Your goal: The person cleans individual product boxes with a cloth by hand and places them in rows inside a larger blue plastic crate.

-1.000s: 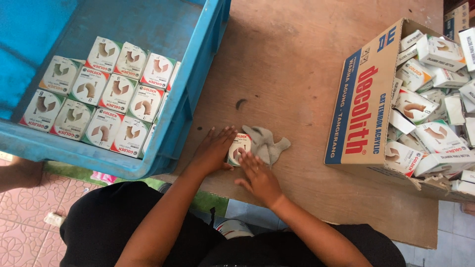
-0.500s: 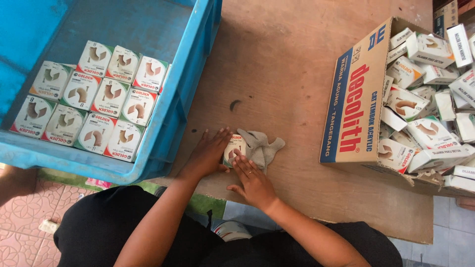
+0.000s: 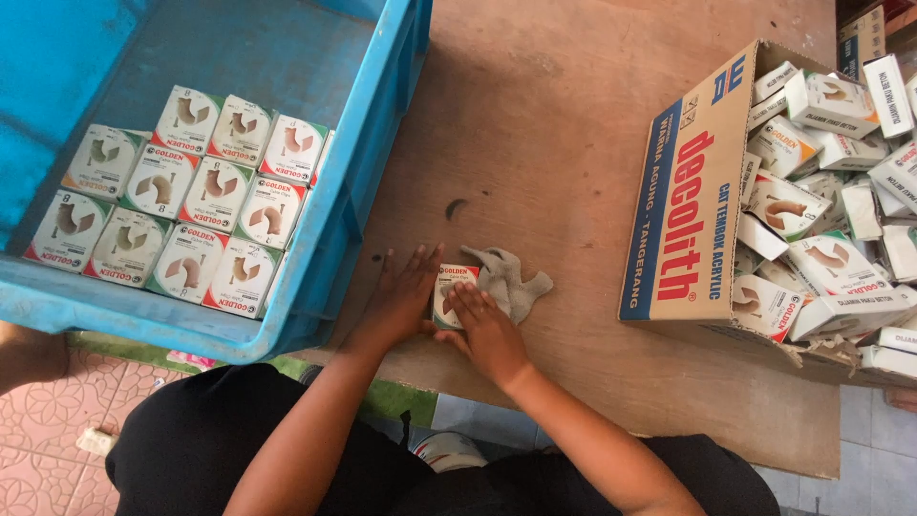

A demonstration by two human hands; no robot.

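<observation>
A small white box (image 3: pixel 452 287) with a brown picture on it lies on the wooden table (image 3: pixel 573 143) near its front edge. My left hand (image 3: pixel 406 291) rests flat against the box's left side, fingers spread. My right hand (image 3: pixel 484 325) presses on its lower right, fingers laid over it. A crumpled grey cloth (image 3: pixel 508 280) lies just right of the box, touching my right fingers.
A blue plastic crate (image 3: pixel 353 220) at left holds several matching white boxes (image 3: pixel 191 215) in neat rows. An open cardboard carton (image 3: pixel 693 210) at right is heaped with more such boxes (image 3: pixel 821 182). Tiled floor shows below the table edge.
Both hands stay on the small box beside the cloth. The view has shifted slightly; the hands have barely moved.
</observation>
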